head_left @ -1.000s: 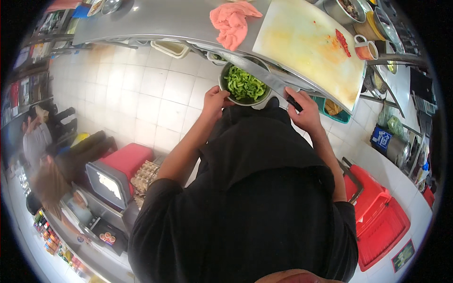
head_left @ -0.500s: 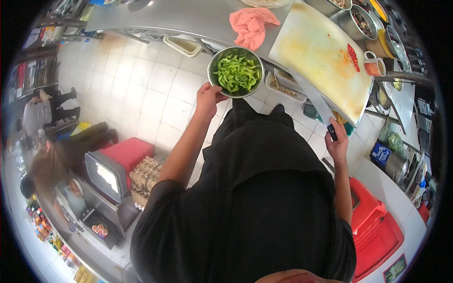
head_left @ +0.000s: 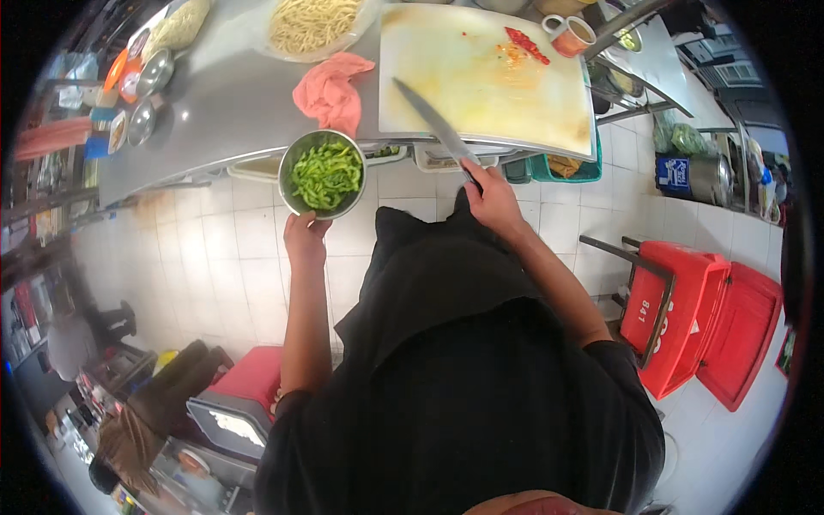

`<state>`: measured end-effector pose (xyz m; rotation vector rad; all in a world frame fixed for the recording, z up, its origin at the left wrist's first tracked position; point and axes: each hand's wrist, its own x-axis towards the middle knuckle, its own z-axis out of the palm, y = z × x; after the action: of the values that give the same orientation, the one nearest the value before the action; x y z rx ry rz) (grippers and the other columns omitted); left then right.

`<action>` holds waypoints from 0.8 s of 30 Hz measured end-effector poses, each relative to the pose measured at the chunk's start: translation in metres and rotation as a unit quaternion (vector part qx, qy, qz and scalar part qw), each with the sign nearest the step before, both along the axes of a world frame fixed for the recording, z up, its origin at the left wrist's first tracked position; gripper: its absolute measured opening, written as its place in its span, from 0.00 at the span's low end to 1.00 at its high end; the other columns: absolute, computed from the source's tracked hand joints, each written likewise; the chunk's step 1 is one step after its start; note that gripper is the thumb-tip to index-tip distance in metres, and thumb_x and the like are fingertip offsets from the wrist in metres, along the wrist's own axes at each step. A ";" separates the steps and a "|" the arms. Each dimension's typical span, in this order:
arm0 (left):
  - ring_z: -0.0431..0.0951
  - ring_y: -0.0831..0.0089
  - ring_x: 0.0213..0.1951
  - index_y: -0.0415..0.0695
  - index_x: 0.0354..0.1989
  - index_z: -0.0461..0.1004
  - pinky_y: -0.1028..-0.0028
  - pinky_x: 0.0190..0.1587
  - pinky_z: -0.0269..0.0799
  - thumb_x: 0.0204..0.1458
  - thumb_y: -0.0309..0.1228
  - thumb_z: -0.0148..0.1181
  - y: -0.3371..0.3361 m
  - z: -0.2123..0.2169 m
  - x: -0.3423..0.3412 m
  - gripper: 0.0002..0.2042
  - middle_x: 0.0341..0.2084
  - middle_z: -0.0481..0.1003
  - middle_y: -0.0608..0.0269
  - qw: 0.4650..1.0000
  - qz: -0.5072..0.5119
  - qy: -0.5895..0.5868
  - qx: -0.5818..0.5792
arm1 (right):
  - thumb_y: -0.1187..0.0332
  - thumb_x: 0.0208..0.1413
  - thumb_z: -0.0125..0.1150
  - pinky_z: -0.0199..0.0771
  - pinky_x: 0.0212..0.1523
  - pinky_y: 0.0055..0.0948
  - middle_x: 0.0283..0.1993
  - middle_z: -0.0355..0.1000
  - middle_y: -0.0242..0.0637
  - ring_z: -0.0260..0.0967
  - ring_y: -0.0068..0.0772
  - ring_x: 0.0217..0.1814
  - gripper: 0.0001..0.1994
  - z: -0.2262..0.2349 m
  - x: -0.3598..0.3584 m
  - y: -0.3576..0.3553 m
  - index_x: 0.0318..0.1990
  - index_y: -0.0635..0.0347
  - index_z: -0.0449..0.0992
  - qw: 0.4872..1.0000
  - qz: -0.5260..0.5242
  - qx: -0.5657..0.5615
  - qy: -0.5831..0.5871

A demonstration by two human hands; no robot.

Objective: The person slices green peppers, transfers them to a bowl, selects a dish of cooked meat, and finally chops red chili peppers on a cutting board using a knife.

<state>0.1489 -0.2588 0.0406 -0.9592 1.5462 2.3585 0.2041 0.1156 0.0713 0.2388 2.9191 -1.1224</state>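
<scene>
Bowl [head_left: 345, 206] of cut greens [head_left: 324, 176] at table [head_left: 215, 99] edge, left hand [head_left: 305, 240] gripping its near side; right hand [head_left: 496, 199] closed round knife [head_left: 433, 120], tip over board [head_left: 472, 69]. Bowl best kept level, blade clear.

My left hand [head_left: 306, 240] reaches straight ahead, fingers [head_left: 319, 222] bent in a grip; my right hand [head_left: 495, 204] is curled tight, its forearm [head_left: 558, 276] slanting inward.

knife [head_left: 439, 127] in right fingers [head_left: 484, 178]
</scene>
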 end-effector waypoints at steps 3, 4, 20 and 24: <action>0.81 0.58 0.43 0.34 0.45 0.69 0.65 0.45 0.82 0.54 0.22 0.53 0.006 0.009 0.004 0.10 0.43 0.75 0.50 1.000 0.009 0.016 -0.010 | 0.70 0.58 0.57 0.75 0.49 0.48 0.43 0.75 0.58 0.74 0.61 0.46 0.20 -0.026 0.012 0.041 0.59 0.54 0.75 0.994 -0.076 -0.014 0.078; 0.81 0.58 0.43 0.34 0.46 0.69 0.65 0.45 0.82 0.55 0.22 0.52 0.004 0.007 0.004 0.11 0.44 0.75 0.50 1.000 0.014 0.013 -0.016 | 0.70 0.58 0.57 0.75 0.50 0.47 0.44 0.75 0.59 0.74 0.61 0.47 0.20 -0.030 0.020 0.057 0.59 0.54 0.75 0.991 -0.105 -0.007 0.078; 0.77 0.53 0.50 0.30 0.55 0.64 0.63 0.51 0.80 0.55 0.22 0.51 0.013 -0.012 0.007 0.18 0.51 0.70 0.46 0.998 0.059 0.037 -0.011 | 0.67 0.68 0.50 0.66 0.17 0.27 0.30 0.67 0.34 0.63 0.24 0.20 0.22 0.005 0.054 0.231 0.67 0.58 0.58 0.781 -0.450 -0.376 0.213; 0.77 0.54 0.46 0.32 0.53 0.67 0.64 0.47 0.80 0.54 0.22 0.53 0.003 -0.021 0.005 0.17 0.47 0.72 0.51 0.996 0.033 0.060 -0.054 | 0.68 0.68 0.48 0.66 0.17 0.28 0.30 0.66 0.35 0.63 0.25 0.20 0.20 -0.016 0.015 0.208 0.64 0.61 0.55 0.754 -0.462 -0.414 0.217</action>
<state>0.1539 -0.2553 0.0198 -0.9203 1.7290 2.4409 0.2189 0.3236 0.0554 1.6593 2.1037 -2.7268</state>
